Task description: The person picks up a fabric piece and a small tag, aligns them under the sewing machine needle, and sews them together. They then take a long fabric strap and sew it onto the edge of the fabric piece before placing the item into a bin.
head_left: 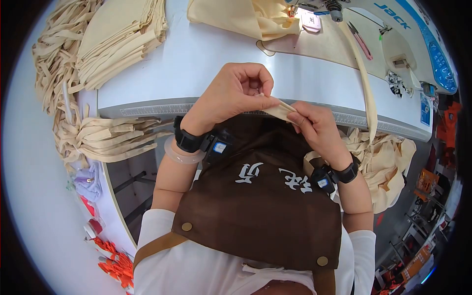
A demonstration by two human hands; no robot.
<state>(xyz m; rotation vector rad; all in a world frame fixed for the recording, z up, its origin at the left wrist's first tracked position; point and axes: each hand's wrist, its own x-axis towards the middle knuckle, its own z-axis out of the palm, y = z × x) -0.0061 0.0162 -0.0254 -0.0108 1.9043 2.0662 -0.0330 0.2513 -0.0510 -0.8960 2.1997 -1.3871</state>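
Observation:
In the head view, my left hand (233,93) pinches one end of a narrow cream fabric strap (279,112), its thumb pressed against curled fingers. My right hand (317,127) grips the same strap a little to the right, thumb on top. The strap looks folded along its length and is held taut between the two hands, in front of the table edge and above my brown apron (265,206). Part of the strap is hidden inside my fingers.
A Jack sewing machine (408,29) stands at the far right, with cream cloth (241,17) near its needle and pink-handled snips (361,42) on its bed. Stacked cream cloth (123,39) and bundled straps (118,137) lie left. More cream fabric (383,162) hangs right.

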